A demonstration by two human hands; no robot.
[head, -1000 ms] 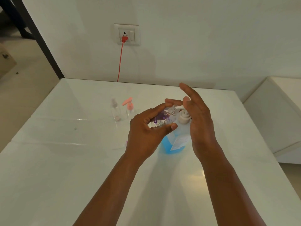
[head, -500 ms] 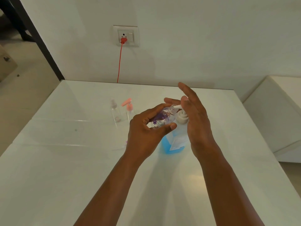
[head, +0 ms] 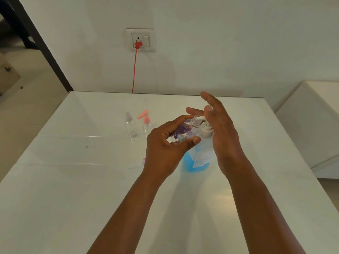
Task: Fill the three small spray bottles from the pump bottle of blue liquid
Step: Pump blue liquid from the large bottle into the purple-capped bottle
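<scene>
Glossy white desk (head: 73,189) with mirror-like sheen; clear plastic pump bottle (head: 197,160) of blue liquid, matt white plastic pump head (head: 206,130), paper label; small clear plastic bottle (head: 183,132), purple floral print; matt painted wall (head: 238,43).

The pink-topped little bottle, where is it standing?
The pink-topped bottle stands on the table, left of the hands, right beside a clear bottle, toward the wall.

No legible text on the pump bottle's label (head: 202,158).
</scene>
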